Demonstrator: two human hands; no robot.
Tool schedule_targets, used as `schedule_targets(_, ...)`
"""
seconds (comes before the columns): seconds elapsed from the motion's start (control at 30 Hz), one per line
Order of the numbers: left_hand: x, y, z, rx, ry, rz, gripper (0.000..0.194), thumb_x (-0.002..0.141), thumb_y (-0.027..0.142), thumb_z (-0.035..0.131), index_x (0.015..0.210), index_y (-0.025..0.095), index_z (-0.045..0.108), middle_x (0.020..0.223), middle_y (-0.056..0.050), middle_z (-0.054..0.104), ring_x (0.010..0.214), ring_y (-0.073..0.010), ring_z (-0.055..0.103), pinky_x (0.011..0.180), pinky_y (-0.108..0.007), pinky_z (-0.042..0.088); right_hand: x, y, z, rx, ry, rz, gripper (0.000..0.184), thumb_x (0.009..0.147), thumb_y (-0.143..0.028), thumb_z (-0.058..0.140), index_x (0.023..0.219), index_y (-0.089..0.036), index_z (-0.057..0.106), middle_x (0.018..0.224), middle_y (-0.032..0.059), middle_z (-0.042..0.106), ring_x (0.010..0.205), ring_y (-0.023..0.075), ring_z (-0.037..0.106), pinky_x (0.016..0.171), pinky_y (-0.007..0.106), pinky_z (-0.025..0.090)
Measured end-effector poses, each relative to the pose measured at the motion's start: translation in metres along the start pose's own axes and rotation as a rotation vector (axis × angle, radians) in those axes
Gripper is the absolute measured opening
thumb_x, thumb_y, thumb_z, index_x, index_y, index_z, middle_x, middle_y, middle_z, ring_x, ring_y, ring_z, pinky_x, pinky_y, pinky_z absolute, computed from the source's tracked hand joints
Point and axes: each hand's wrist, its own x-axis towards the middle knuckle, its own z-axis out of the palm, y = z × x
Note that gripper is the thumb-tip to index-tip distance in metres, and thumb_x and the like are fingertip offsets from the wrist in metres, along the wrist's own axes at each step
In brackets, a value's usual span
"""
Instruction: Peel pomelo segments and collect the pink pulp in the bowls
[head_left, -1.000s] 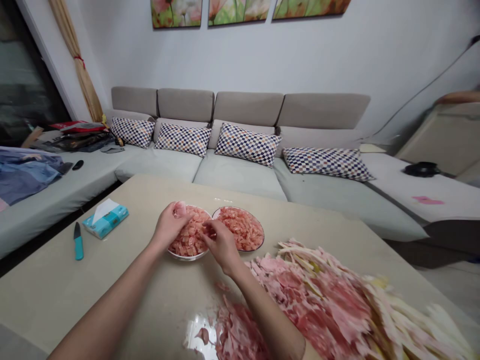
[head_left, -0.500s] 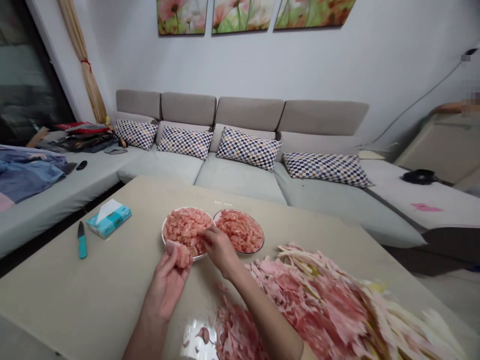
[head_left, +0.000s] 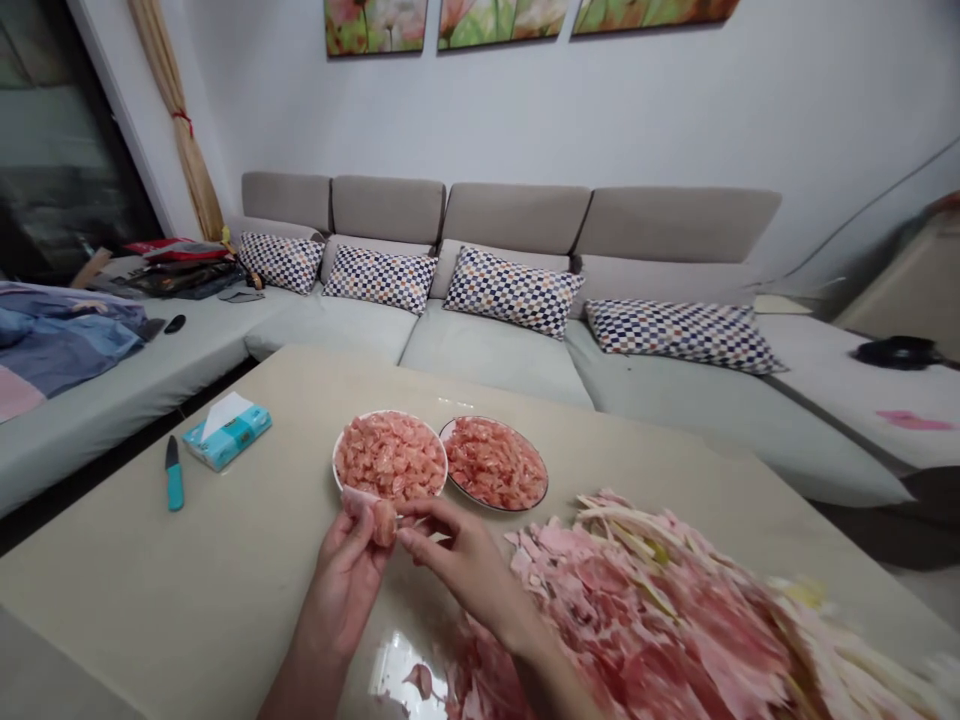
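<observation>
My left hand (head_left: 346, 570) is closed around a pink fruit segment (head_left: 384, 523), which looks like pomelo with a pale membrane on it. The fingertips of my right hand (head_left: 454, 555) pinch at the segment's right side; exactly what they grip there is too small to make out. Just beyond both hands stands a white plate (head_left: 337, 478) heaped with pink pulp chunks (head_left: 390, 455). To its right, a dark-rimmed plate (head_left: 541, 492) holds more pink pulp (head_left: 495, 462). A large pile of pink and whitish peel scraps (head_left: 675, 620) spreads beside my right forearm.
At the table's (head_left: 225, 570) left lie a knife (head_left: 174, 475) with a turquoise handle and a blue tissue pack (head_left: 227, 432). Loose scraps (head_left: 418, 680) lie near the front. A grey sofa (head_left: 480, 350) with checked cushions (head_left: 514, 290) runs behind the table.
My right hand has come back from over the white plate to the segment in my left hand. The view has shifted slightly to the left.
</observation>
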Motion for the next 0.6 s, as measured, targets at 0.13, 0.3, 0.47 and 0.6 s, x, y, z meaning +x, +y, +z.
schedule_targets(0.13,-0.0004,-0.0014,-0.0024,0.093,-0.013,0.018,0.015,0.08,0.027,0.07,0.091,0.017,0.065,0.084,-0.003,0.062,0.083,-0.0156,0.061,0.084,-0.031,0.05,0.0034,-0.0001,0.0084,0.019,0.054,-0.014,0.019,0.074,-0.03,0.074,0.091,-0.021,0.072,0.087,0.0025,0.07,0.073,0.0157,0.061,0.066,0.025,0.049)
schedule_targets(0.3,-0.0012,-0.0041,-0.004,0.206,0.047,0.049,0.032,0.076,0.027,0.074,0.106,0.019,0.065,0.103,-0.009,0.067,0.097,-0.0215,0.063,0.087,-0.033,0.05,0.0055,0.0026,0.009,0.006,0.114,-0.074,0.011,0.076,-0.029,0.072,0.085,-0.021,0.072,0.085,0.0027,0.069,0.072,0.0161,0.061,0.064,0.025,0.048)
schedule_targets(0.47,-0.0023,-0.0037,-0.0038,0.207,0.082,0.061,0.034,0.073,0.026,0.077,0.104,0.018,0.066,0.102,-0.008,0.068,0.093,-0.0195,0.064,0.082,-0.029,0.05,0.0042,0.0015,0.0069,0.021,0.1,-0.091,0.011,0.08,-0.031,0.069,0.085,-0.022,0.075,0.084,0.0038,0.07,0.074,0.0172,0.063,0.065,0.026,0.049)
schedule_targets(0.6,-0.0012,-0.0035,-0.0043,0.181,0.079,0.066,0.028,0.074,0.025,0.076,0.1,0.018,0.066,0.095,-0.005,0.067,0.082,-0.014,0.062,0.077,-0.024,0.05,0.0052,0.0055,0.0074,0.096,0.09,-0.026,0.017,0.079,-0.033,0.07,0.087,-0.02,0.076,0.086,0.0055,0.071,0.067,0.0157,0.062,0.061,0.027,0.05)
